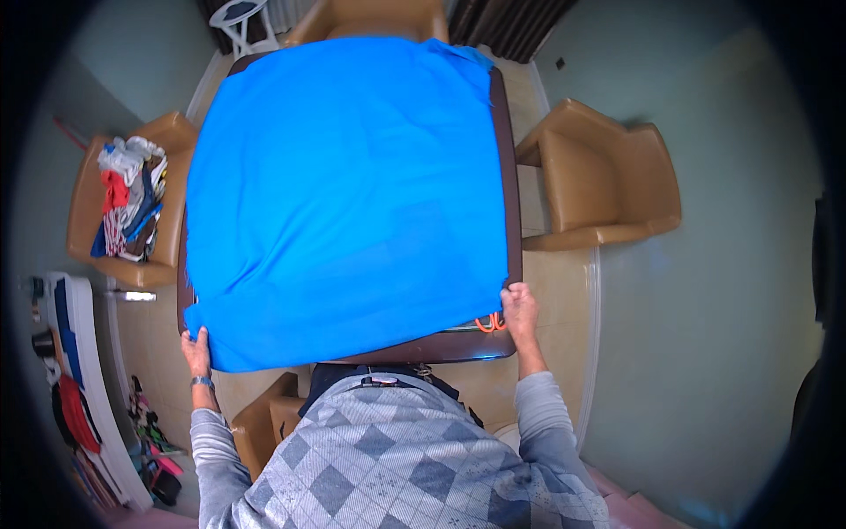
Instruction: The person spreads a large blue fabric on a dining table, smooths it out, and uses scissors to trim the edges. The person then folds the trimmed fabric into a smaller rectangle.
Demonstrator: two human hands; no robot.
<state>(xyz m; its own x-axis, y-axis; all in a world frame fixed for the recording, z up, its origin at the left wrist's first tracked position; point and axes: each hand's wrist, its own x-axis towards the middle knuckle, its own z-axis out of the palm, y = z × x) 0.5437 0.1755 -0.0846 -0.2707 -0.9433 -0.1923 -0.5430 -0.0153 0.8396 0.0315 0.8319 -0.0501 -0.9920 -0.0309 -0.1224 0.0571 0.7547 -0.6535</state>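
Note:
A large bright blue cloth (pixel 352 176) is spread over most of a dark brown table (pixel 423 349), with soft creases across its left side and middle. My left hand (pixel 196 351) pinches its near left corner, which hangs over the table's front edge. At the near right corner, my right hand (pixel 520 309) grips the cloth between closed fingers. Beside that hand, the orange handles of scissors (pixel 490 324) stick out from under the cloth's edge; their blades are hidden.
Tan armchairs stand around the table: one to the right (pixel 608 176), one at the far side (pixel 370 19), and one at left carrying a pile of folded clothes (pixel 130 198). A white shelf unit (pixel 92 353) holds items at lower left. A small white stool (pixel 240 12) stands far left.

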